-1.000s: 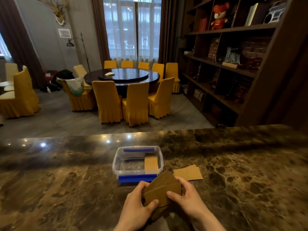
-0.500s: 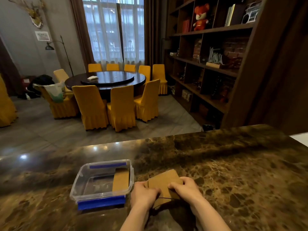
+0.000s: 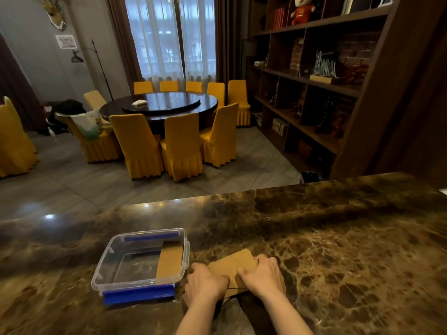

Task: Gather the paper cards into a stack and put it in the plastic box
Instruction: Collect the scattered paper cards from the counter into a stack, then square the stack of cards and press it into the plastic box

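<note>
Squaring up the brown card stack (image 3: 233,264) flat on the marble counter (image 3: 338,238), left hand (image 3: 205,282) and right hand (image 3: 262,273) both clamped round its edges; next up, probably lifting it toward 9 o'clock into the clear plastic box (image 3: 121,284).

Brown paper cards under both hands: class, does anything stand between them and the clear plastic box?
Nothing visible does. The brown paper cards lie on the marble counter beside the lidless clear plastic box; only its low right wall intervenes. Left hand and right hand press the cards.
</note>
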The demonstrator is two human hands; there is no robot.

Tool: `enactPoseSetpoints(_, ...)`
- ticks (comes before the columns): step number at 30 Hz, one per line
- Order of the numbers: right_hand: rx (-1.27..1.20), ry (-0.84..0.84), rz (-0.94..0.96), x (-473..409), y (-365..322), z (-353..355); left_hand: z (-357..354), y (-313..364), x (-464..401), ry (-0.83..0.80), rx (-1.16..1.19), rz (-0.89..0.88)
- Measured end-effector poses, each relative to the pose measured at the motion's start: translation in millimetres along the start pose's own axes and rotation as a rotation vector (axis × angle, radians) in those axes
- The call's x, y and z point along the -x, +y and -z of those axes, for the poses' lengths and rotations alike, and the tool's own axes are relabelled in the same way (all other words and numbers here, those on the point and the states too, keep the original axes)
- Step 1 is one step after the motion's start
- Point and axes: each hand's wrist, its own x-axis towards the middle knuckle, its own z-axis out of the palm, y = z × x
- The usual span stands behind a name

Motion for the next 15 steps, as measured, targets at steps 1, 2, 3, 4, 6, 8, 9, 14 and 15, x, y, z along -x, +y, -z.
enactPoseSetpoints(1, 0.003, 0.003, 0.009, -0.1, 0.5, -0.1, 0.9, 1.7, 0.0, -0.015, 0.006, 0.016)
enactPoseSetpoints(2, 0.005, 0.004, 0.015, 0.0, 1.3, -0.5, 1.4, 2.7, 0.0, -0.027, 0.006, 0.024)
enactPoseSetpoints(3, 0.002, 0.007, 0.02, -0.3, 2.2, -1.0, 2.3, 4.0, 0.2, -0.035, 0.003, 0.024)
enactPoseSetpoints(4, -0.009, 0.01, 0.024, -0.5, 3.7, -1.9, 3.0, 4.8, 0.5, -0.04, -0.004, 0.022)
enactPoseSetpoints(6, -0.044, 0.01, 0.033, -0.2, 7.2, -1.8, 3.6, 5.9, 0.2, -0.047, -0.021, 0.008)
enactPoseSetpoints(8, -0.092, 0.005, 0.04, -1.3, 11.4, -1.7, 4.5, 5.6, -0.1, -0.05, -0.023, -0.004)
enactPoseSetpoints(9, -0.118, 0.001, 0.041, -1.4, 13.8, -1.7, 4.8, 4.9, 0.2, -0.045, -0.022, -0.012)
enactPoseSetpoints(14, -0.268, -0.011, 0.078, 2.5, 25.5, -0.4, 1.3, -6.0, 5.4, -0.078, 0.163, -0.126)
enactPoseSetpoints(15, -0.305, -0.003, 0.103, 3.3, 28.6, -0.7, 1.0, -9.9, 6.6, -0.098, 0.209, -0.163)
